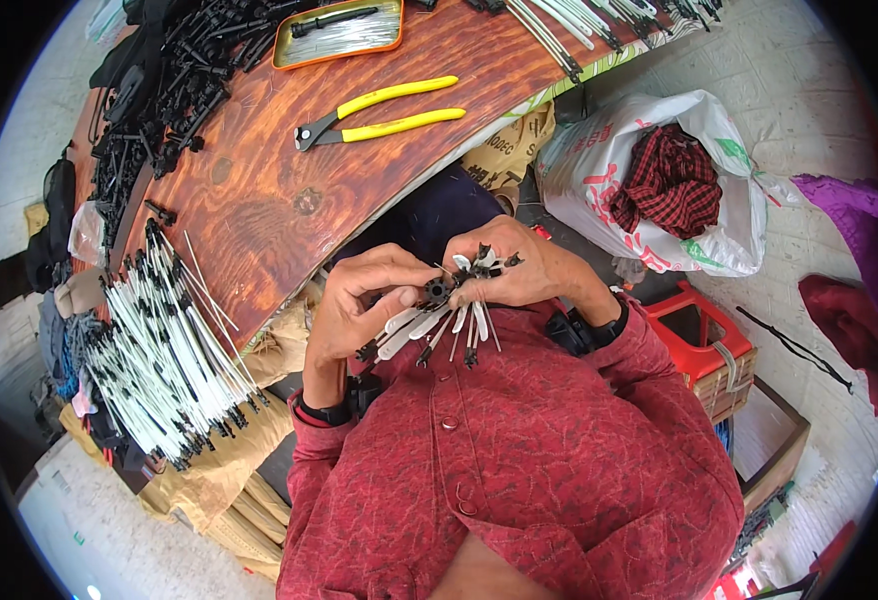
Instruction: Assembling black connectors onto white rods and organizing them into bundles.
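Looking down, I have both bare hands close together in front of a red patterned shirt (pixel 499 440), near the edge of the wooden table (pixel 289 185). Between them is a small frame (pixel 436 291), a round black hub with white and dark rods fanning out on several sides, some tipped with black ends. My left hand (pixel 374 295) is narrow, its thumb and curled fingers gripping the hub's left side. My right hand (pixel 519 268) is narrow too, pinching the frame from the other side with thumb and finger; I can't tell exactly which part, because the rods crowd there. Black straps circle both wrists.

On the table beyond my hands, yellow-handled pliers (pixel 329 126) lie with their handles spread. Past them sits an orange-rimmed tray (pixel 339 57) holding thin wires and a black rod. A heap of black parts (pixel 174 110) covers the table's upper left, and a thick bundle of white rods (pixel 169 350) lies at its left end. Off to the right, a white plastic bag (pixel 579 165) holds a red-and-black checked cloth (pixel 667 180), near a red stool (pixel 694 335).
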